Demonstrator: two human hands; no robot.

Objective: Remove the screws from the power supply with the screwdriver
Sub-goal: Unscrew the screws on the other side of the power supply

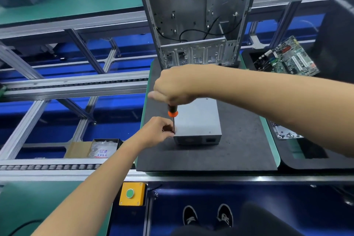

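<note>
A grey metal power supply (197, 119) lies flat on a black foam mat (229, 151). My right hand (174, 86) grips the black and orange handle of a screwdriver (173, 111) from above, holding it upright. Its thin shaft runs down to the near left corner of the power supply. My left hand (156, 130) pinches the lower end of the shaft at that corner, hiding the tip and any screw under it. A small screw head (209, 132) shows near the front right of the top face.
An open, stripped computer case (195, 19) stands behind the mat. A motherboard (289, 57) lies in a black tray at the right. Conveyor rails run left. A cardboard box with a plastic bag (99, 150) sits below them. A yellow button box (132, 193) is on the bench edge.
</note>
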